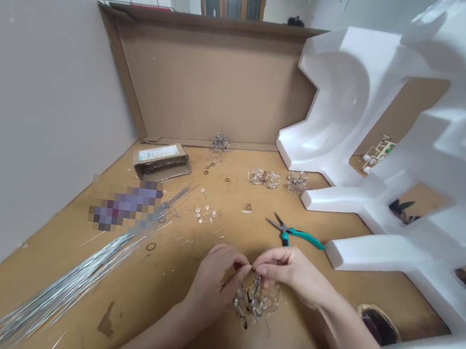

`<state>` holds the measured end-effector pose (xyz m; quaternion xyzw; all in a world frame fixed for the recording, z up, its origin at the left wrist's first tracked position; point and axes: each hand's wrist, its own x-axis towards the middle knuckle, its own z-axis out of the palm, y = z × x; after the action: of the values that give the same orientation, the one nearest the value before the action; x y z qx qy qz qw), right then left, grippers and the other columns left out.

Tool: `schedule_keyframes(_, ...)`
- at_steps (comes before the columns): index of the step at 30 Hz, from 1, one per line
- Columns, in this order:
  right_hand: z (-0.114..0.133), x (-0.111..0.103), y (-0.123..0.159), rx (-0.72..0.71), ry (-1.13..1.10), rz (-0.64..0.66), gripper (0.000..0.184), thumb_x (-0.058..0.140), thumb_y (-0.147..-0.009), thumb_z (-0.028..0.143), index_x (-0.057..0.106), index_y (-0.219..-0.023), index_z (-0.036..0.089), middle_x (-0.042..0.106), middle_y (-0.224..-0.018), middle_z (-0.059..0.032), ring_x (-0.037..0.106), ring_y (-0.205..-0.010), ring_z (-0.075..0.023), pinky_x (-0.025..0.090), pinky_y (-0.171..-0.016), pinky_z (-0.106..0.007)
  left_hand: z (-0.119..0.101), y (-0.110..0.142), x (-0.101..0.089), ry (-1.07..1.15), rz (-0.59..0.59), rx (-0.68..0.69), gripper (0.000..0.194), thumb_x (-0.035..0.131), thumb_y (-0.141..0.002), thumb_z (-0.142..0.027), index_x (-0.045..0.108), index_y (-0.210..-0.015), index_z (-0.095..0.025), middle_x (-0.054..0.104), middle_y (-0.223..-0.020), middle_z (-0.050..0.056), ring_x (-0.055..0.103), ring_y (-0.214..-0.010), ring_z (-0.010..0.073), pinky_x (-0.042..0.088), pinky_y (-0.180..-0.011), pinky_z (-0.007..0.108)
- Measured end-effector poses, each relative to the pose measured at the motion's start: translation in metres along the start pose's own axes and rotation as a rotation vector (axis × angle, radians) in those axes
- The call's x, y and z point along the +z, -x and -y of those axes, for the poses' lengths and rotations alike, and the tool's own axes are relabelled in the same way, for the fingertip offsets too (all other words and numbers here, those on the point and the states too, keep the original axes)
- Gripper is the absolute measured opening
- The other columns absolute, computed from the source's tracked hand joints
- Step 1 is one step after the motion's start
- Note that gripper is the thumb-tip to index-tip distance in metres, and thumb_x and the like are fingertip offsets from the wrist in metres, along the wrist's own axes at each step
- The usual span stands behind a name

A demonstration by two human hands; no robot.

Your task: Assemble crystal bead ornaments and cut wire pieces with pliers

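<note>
Both hands meet near the front middle of the table, fingertips pinched close together. Below them hangs a beaded wire ornament [256, 299], a round cage of thin wire with clear beads and some dark bits. My left hand [220, 273] is closed at its top from the left, thumb and forefinger together. From the right, my right hand [289, 268] pinches the same top part. The exact bit of wire between the fingertips is too small to make out. Just beyond my right hand lie pliers [294, 233] with teal handles, jaws apart.
A bundle of metal wires [86, 275] spreads at left, near an open cardboard box [161, 162]. Clear beads [205, 214] lie mid-table. Finished-looking wire pieces [264, 178] stand farther back. White foam packing [360, 254] walls the right side; a cardboard panel [210, 85] closes the back.
</note>
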<state>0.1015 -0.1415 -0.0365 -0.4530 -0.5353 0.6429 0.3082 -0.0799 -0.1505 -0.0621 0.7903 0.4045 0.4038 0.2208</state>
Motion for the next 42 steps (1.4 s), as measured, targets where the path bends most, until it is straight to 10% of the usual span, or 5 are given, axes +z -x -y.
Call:
schedule_keyframes(8, 0.002, 0.011, 0.002, 0.048, 0.139, -0.079, 0.014, 0.067, -0.064, 0.027, 0.065, -0.068, 0.013, 0.062, -0.053, -0.0002, 0.057, -0.05, -0.0114, 0.041, -0.052, -0.022, -0.002, -0.002, -0.001, -0.112, -0.078, 0.221, 0.011, 0.05, -0.081, -0.019, 0.057, -0.073, -0.019, 0.058, -0.063, -0.001, 0.05, -0.063, 0.0125, 0.039, -0.075, 0.032)
schedule_keyframes(22, -0.006, 0.024, 0.004, -0.246, 0.501, -0.343, 0.008, 0.056, -0.064, 0.014, 0.061, -0.06, 0.018, 0.059, -0.054, -0.0003, 0.052, -0.05, -0.0123, 0.038, -0.047, -0.023, -0.003, -0.002, 0.001, -0.04, -0.098, 0.162, 0.013, 0.051, -0.08, -0.019, 0.057, -0.068, -0.02, 0.057, -0.061, -0.001, 0.05, -0.061, 0.0123, 0.041, -0.076, 0.033)
schedule_keyframes(28, 0.003, 0.007, -0.011, -0.132, 0.183, -0.22, 0.017, 0.063, -0.067, 0.032, 0.055, -0.067, 0.016, 0.059, -0.051, 0.001, 0.055, -0.049, -0.0122, 0.04, -0.049, -0.023, 0.002, -0.029, -0.007, 0.052, 0.101, -0.067, 0.02, 0.044, -0.085, -0.023, 0.057, -0.1, -0.02, 0.061, -0.091, 0.004, 0.056, -0.085, 0.0154, 0.044, -0.074, 0.029)
schedule_keyframes(32, 0.009, -0.003, -0.021, -0.169, 0.074, -0.19, 0.026, 0.07, -0.061, 0.035, 0.056, -0.069, 0.015, 0.061, -0.051, 0.0013, 0.057, -0.05, -0.0118, 0.042, -0.052, -0.023, 0.004, -0.052, -0.012, -0.078, 0.271, 0.017, 0.014, 0.048, -0.081, -0.021, 0.061, -0.085, -0.021, 0.061, -0.086, 0.002, 0.054, -0.083, 0.0156, 0.042, -0.073, 0.028)
schedule_keyframes(42, -0.005, -0.009, -0.027, -0.181, 0.032, -0.184, 0.03, 0.071, -0.061, 0.04, 0.056, -0.071, 0.015, 0.061, -0.054, 0.0017, 0.058, -0.049, -0.0114, 0.043, -0.054, -0.024, 0.007, -0.057, -0.006, -0.301, 0.236, 0.18, 0.018, 0.044, -0.083, -0.019, 0.061, -0.077, -0.02, 0.063, -0.068, 0.0, 0.054, -0.067, 0.0146, 0.038, -0.071, 0.031)
